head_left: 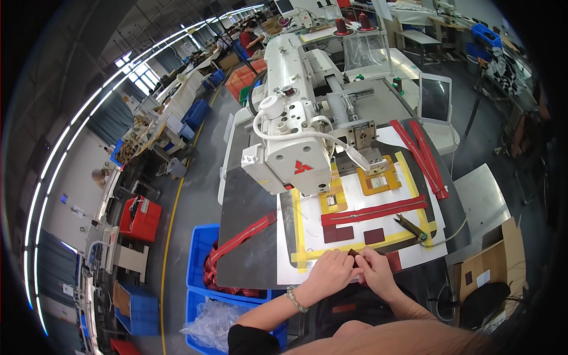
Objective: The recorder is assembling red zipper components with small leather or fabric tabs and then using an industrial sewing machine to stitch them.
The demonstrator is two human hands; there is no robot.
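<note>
My left hand (333,270), with a beaded bracelet at its wrist, and my right hand (377,272) meet at the near edge of the white work sheet. Both are closed, fingertips together, on a small dark maroon patch (353,252) that my fingers mostly hide. Just right of my right hand lies a reddish patch (393,260). Beyond my hands two maroon patches, a left one (339,234) and a right one (374,236), lie flat below a red zipper (374,210). Thread snips (409,226) rest at the sheet's right side.
A large white sewing machine (296,142) stands over the sheet, beside a yellow clamp frame (378,182). More red zippers lie at right (420,157) and left (242,238). A blue bin (198,260) stands at lower left, a cardboard box (497,254) at right.
</note>
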